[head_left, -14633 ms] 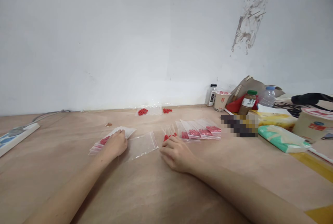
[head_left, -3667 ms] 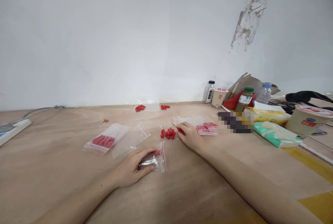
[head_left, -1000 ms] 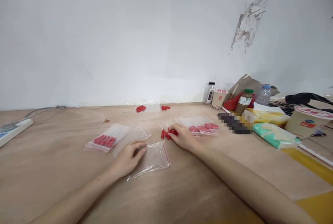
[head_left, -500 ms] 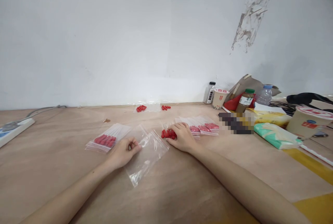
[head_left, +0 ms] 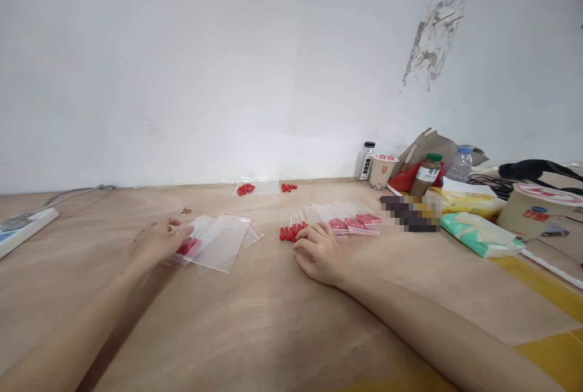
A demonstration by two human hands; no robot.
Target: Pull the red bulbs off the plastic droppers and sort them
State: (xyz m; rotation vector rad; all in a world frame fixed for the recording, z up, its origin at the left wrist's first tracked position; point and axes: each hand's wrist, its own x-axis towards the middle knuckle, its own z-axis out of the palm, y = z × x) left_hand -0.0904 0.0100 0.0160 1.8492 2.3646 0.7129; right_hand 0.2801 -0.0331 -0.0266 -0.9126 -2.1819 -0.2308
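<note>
My left hand (head_left: 157, 241) is at the left of a pile of small zip bags holding red capsules (head_left: 189, 247). Its thumb and fingers pinch the edge of an empty clear zip bag (head_left: 221, 240), which lies across that pile. My right hand (head_left: 319, 253) rests on the wooden table (head_left: 273, 331) with its fingers spread and nothing in them. Its fingertips are just beside a small heap of loose red capsules (head_left: 290, 233). A row of filled zip bags (head_left: 353, 221) fans out to the right of the heap.
More red capsules (head_left: 246, 189) and clear bags lie at the wall. A power strip (head_left: 22, 228) is at the far left. At the right stand a bottle (head_left: 366, 161), cups (head_left: 382, 170), a jar (head_left: 427, 175), a tissue pack (head_left: 480, 234) and a large cup (head_left: 537, 210).
My left hand has carried the empty bag left, from the middle of the table onto the pile of filled bags. My right hand has drawn back slightly from the loose capsules and opened.
</note>
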